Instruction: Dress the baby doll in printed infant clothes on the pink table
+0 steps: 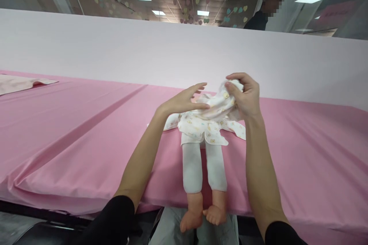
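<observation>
printed white cloth point(220, 104) was clamped between thumb and fingers of right hand point(247, 97), left hand point(182, 100) was held open beside it, thumb and fingers apart, clothed doll point(192, 168) was laid at pink-covered table's point(100, 141) near edge, feet overhanging

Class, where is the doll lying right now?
In the head view, the doll lies on the pink cloth, right of centre, between the person's forearms, feet over the near edge.

Doll's feet point(192, 214) smooth matt plastic; doll's top point(191, 124) & tbl cover point(100, 122) soft matt cloth.
</observation>
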Tool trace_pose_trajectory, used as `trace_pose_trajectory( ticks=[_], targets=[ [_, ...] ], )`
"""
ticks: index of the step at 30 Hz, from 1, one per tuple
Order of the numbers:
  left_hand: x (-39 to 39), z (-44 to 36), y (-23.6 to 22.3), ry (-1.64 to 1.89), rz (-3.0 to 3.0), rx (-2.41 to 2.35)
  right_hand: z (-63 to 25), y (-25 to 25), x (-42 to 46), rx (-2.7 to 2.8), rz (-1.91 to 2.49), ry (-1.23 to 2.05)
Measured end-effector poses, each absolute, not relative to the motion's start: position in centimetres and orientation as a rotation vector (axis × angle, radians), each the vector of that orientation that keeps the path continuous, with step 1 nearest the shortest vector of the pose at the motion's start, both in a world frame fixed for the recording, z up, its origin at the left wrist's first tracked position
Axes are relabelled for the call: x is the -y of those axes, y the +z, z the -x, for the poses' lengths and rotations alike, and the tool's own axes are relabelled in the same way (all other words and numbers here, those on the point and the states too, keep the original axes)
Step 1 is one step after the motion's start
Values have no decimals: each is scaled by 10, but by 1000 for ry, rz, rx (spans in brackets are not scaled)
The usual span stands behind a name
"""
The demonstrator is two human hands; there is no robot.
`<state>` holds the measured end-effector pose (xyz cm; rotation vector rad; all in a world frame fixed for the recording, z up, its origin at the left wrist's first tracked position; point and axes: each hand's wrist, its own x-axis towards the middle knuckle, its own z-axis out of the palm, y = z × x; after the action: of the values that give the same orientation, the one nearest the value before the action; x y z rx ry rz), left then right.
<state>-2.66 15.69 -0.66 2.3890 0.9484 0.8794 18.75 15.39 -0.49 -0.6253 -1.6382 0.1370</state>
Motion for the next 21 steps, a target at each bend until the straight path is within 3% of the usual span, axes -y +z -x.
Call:
trace_pose_trajectory(
  ticks=[3,8,17,21],
  targets=[
    [-151,4,-7,973,-2347,-686,-165,-3,-141,1775,590,253],
    [-154,6,-7,1025,-2261,-697,-159,-3,-136,1872,638,449],
    [-170,33,-1,1582,-2031,-653,-169,-4,-136,1988,755,829],
    [-167,34,1,1713,-1902,-583,-166,-4,-133,1944,612,910]
  ],
)
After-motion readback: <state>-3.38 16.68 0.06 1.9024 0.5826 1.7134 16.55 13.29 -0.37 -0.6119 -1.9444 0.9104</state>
